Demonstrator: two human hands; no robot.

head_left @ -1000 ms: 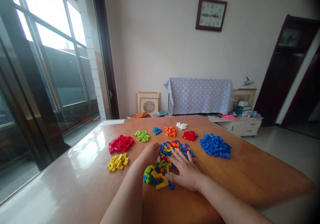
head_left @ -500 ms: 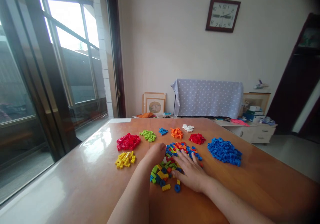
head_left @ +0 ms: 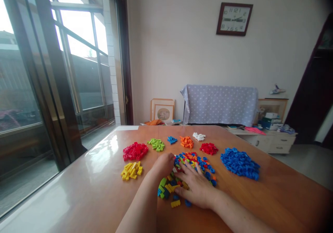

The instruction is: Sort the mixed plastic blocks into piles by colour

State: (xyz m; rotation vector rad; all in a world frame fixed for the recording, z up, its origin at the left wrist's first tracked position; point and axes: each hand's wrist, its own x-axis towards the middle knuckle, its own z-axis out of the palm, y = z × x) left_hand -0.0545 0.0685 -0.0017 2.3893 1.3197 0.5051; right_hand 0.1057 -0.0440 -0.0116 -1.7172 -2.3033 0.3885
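Observation:
A mixed heap of small coloured bricks (head_left: 194, 162) lies in the middle of the wooden table (head_left: 260, 198). My right hand (head_left: 196, 184) rests palm down on the near part of the heap, fingers spread and flat. My left hand (head_left: 163, 163) sits at the heap's left edge with its fingers curled down into the bricks; what they hold, if anything, is hidden. A loose yellow brick (head_left: 175, 203) lies just in front of my right hand.
Sorted piles ring the heap: yellow (head_left: 131, 170), red (head_left: 135, 150), green (head_left: 156, 144), small blue (head_left: 171, 139), orange (head_left: 187, 141), white (head_left: 198, 136), second red (head_left: 208, 148), large blue (head_left: 240, 163). Glass doors on the left; a cloth-covered cabinet (head_left: 220, 104) behind.
The view has shifted, so everything sits lower and further right in the frame. My right hand slid slightly back over the near bricks; my left hand stays at the heap's left edge.

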